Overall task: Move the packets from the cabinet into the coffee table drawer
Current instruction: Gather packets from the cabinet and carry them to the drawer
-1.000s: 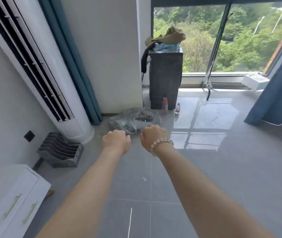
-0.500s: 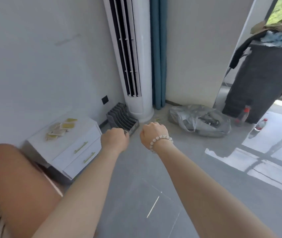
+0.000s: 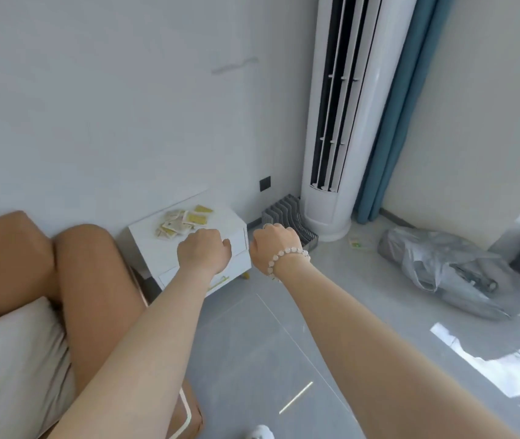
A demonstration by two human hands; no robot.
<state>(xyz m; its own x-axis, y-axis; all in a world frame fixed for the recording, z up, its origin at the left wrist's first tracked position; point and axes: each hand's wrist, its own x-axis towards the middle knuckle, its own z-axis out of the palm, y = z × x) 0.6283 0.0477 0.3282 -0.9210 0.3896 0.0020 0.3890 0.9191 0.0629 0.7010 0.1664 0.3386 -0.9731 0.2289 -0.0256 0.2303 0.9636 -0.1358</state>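
Several yellow and white packets (image 3: 182,222) lie in a loose heap on top of a small white cabinet (image 3: 144,245) with gold drawer handles, against the wall. My left hand (image 3: 204,252) is held out as a fist in front of the cabinet, just right of the packets, holding nothing. My right hand (image 3: 273,248), with a bead bracelet at the wrist, is also a fist, held over the floor to the right of the cabinet. The coffee table is out of view.
A brown sofa (image 3: 30,280) with a beige cushion fills the lower left. A tall white air conditioner (image 3: 341,122) stands behind a grey rack (image 3: 287,213). Teal curtain (image 3: 388,122) beside it. A grey plastic bag (image 3: 442,267) lies on the tiled floor at right.
The view has swung left: the window and dark stand have left the frame, the cabinet with packets and the sofa have come in. Both fists stay held out in front.
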